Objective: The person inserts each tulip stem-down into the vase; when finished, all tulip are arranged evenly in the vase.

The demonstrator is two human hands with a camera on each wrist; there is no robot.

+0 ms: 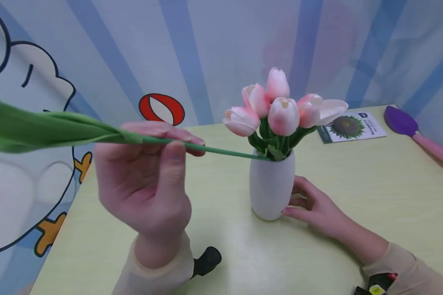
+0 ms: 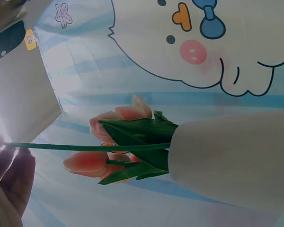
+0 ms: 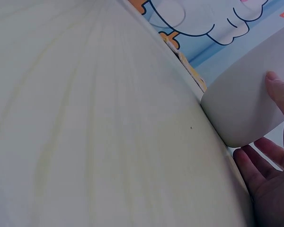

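Observation:
My left hand [image 1: 147, 180] pinches a green flower stem [image 1: 225, 152] between thumb and fingers. Broad leaves wrap the stem on the left, and its far end lies outside the head view. The other end meets the mouth of a white vase [image 1: 271, 188], seen also in the left wrist view, where the stem [image 2: 61, 147] runs to the rim. Several pink-and-white tulips [image 1: 283, 116] stand in the vase. Low on the vase's right side, my right hand [image 1: 319, 207] holds it. In the right wrist view the thumb lies on the vase [image 3: 246, 99], fingers around near its base.
Behind the vase, a card with a sunflower-like picture [image 1: 350, 126] lies on the pale yellow table [image 1: 354, 164]. A purple-headed tool with a pink handle [image 1: 402, 121] rests at the far right. A printed cartoon backdrop [image 1: 229, 53] stands along the table's back.

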